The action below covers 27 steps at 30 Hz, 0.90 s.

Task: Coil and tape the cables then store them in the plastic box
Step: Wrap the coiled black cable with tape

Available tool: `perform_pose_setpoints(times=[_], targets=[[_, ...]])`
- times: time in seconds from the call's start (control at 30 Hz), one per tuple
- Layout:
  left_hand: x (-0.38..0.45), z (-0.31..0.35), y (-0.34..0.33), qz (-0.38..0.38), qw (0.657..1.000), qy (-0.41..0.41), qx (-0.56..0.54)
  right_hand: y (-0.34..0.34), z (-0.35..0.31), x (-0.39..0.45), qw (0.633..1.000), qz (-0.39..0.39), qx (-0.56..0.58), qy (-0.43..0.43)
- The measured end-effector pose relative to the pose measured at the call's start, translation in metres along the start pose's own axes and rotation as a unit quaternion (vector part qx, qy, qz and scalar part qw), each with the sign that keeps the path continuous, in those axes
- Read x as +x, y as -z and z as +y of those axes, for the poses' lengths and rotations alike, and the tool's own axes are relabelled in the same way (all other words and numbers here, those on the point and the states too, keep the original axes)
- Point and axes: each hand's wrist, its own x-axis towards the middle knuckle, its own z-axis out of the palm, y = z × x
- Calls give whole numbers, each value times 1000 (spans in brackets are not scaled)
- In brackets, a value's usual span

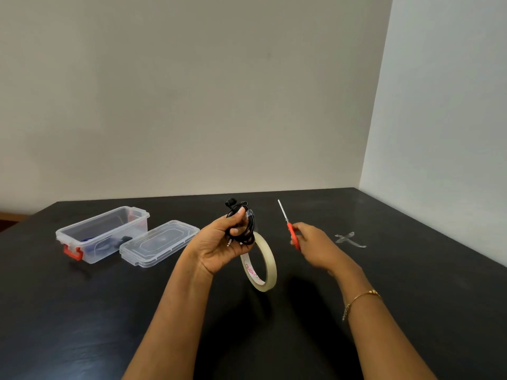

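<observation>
The desk (82,311) is dark, with the open plastic box (101,231) and its lid (159,242) far left and open room ahead. The left hand (219,242) grips the coiled black cable (244,223), the tape roll (260,264) apparently hanging from it. The right hand (312,242) holds red scissors (288,223). Taping looks underway; next, cut the strip without nicking the cable.

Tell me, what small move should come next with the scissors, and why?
Probably bring the scissors in the right hand over to snip the tape. The left hand grips the coiled black cable, and the tape roll seems to hang from it by a strip, so the roll apparently must be cut free before the coil goes in the open plastic box.
</observation>
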Motion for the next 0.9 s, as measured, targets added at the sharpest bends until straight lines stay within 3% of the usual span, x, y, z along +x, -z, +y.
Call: perform_pose_setpoints(times=[0.13, 0.3, 0.5, 0.67, 0.9], targets=[[-1, 3, 5, 2, 1000, -4, -8, -5, -11, -6, 995, -19, 93, 30], [-3, 7, 12, -10, 1000, -12, -4, 11, -13, -14, 989, 5, 90, 120], [-6, 13, 17, -70, 993, -11, 98, 31, -11, -25, 988, -98, -1, 123], [-7, 17, 16, -90, 984, -16, 156, 35, -11, -25, 983, -113, -23, 142], [-9, 16, 13, -82, 987, -19, 136, 32, -17, -26, 977, -102, -69, 174]])
